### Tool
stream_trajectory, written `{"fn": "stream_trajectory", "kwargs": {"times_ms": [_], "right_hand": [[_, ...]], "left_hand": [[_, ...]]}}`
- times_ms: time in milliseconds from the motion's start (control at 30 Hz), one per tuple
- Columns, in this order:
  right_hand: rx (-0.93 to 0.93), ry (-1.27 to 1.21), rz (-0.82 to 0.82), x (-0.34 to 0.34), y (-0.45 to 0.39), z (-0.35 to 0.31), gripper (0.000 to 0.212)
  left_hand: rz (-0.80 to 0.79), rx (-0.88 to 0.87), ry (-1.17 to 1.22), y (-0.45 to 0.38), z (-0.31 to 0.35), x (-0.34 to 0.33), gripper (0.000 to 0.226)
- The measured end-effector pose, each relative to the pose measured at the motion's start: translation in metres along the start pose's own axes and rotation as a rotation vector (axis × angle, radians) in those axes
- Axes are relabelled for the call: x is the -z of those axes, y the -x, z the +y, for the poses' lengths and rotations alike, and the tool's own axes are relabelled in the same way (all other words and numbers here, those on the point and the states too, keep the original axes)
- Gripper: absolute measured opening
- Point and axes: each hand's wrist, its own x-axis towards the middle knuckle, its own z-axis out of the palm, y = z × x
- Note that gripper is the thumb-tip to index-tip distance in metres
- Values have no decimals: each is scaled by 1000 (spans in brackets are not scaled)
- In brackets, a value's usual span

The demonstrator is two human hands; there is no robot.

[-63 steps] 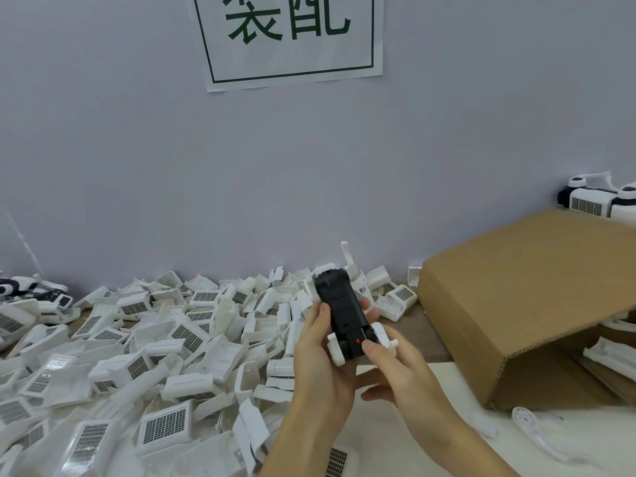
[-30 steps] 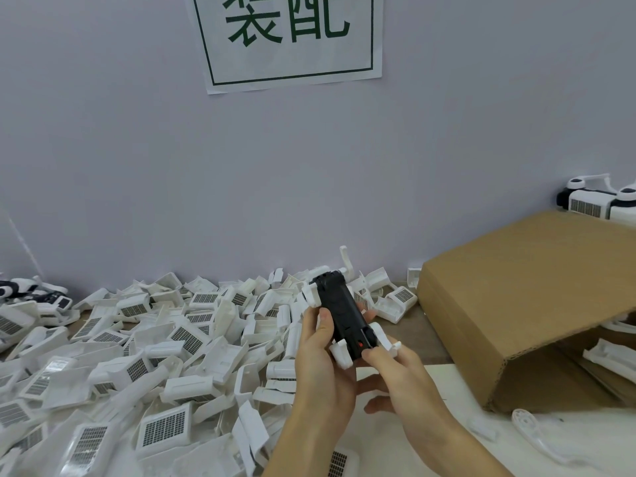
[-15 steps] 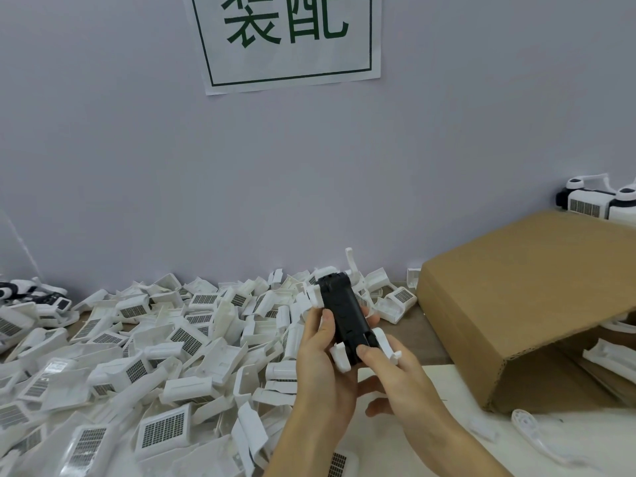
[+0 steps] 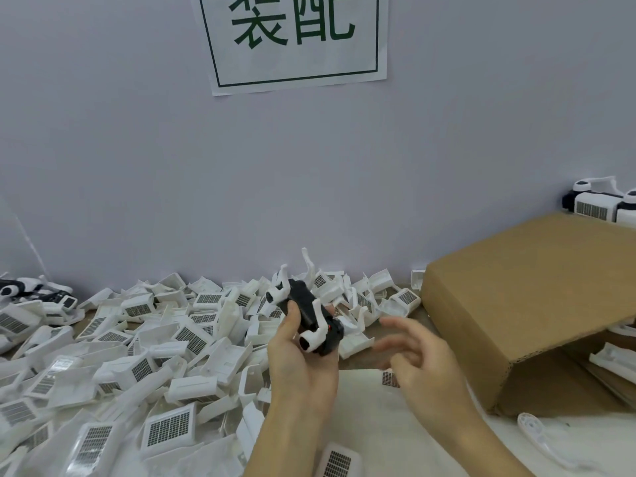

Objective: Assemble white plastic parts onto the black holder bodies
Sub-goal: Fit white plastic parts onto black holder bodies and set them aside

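Now my left hand [image 4: 303, 359] grips the black holder body [image 4: 311, 316]; my right hand [image 4: 418, 359] hovers spread, empty; its white parts [image 4: 315, 333] might unclip if half-seated.

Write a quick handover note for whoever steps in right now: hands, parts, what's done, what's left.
Left hand grips the black holder body, held up over the pile of loose white parts.
Right hand is off it, fingers spread, holding nothing.
Done: white arms sit on this body at both ends.
Left: set it aside, then work through the pile. The cardboard box at right lies on its side.
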Motion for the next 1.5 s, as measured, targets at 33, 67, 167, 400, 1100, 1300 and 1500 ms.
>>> {"fn": "stream_trajectory", "kwargs": {"times_ms": [33, 67, 167, 400, 1100, 1300, 1500], "right_hand": [[24, 76, 43, 4, -2, 2, 54], [39, 160, 66, 9, -4, 4, 50], [35, 540, -30, 19, -6, 8, 47], [-10, 971, -342, 12, -1, 13, 54], [166, -23, 436, 16, -12, 7, 23], [132, 38, 329, 11, -13, 15, 40], [141, 109, 311, 9, -13, 17, 38]], "left_hand": [[-17, -7, -28, -1, 2, -1, 25], [-32, -10, -65, -1, 4, -2, 20], [-44, -15, -80, -2, 7, -7, 17], [-8, -86, -116, -8, 7, -4, 8], [-187, -166, -811, -2, -30, 9, 17], [-236, -139, -858, 5, -45, 2, 19], [-317, -124, -880, 7, -49, -1, 36]]}}
